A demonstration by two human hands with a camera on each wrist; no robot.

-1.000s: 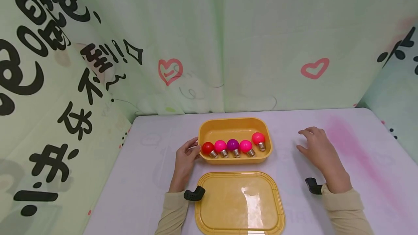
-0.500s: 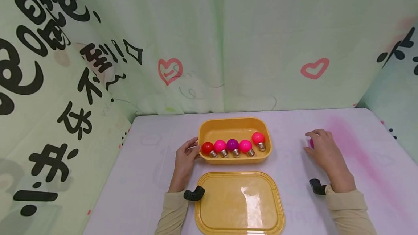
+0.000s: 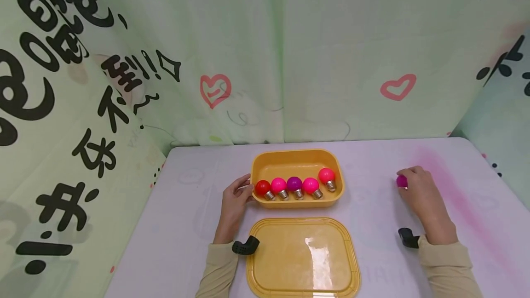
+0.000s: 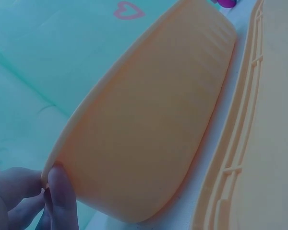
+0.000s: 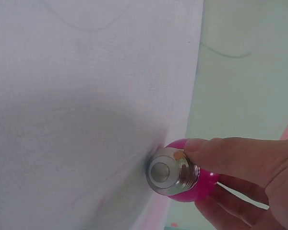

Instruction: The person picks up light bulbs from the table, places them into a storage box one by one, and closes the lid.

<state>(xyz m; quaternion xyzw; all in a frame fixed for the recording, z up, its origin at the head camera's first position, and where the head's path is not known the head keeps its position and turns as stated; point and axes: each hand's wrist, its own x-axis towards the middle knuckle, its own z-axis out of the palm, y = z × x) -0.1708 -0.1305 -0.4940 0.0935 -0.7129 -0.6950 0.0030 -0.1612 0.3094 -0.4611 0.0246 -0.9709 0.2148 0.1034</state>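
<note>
My left hand pinches the left rim of a yellow plastic box; the left wrist view shows thumb and fingers on that rim. Inside, along the near side, lie a red bulb, a purple bulb and several pink ones, including a pink bulb slightly behind at the right. Well to the right of the box, my right hand grips a magenta-purple light bulb by its round glass. Its silver screw base faces the right wrist camera, low by the table.
A yellow lid lies flat in front of the box, close to the left wrist's black camera mount. Another black mount sits on the right wrist. A pale green curtain rises behind the white table.
The right hand has moved to the right, away from the box. A magenta-purple bulb now shows in its fingers, where none was visible a second ago. The left hand and box stay put.
</note>
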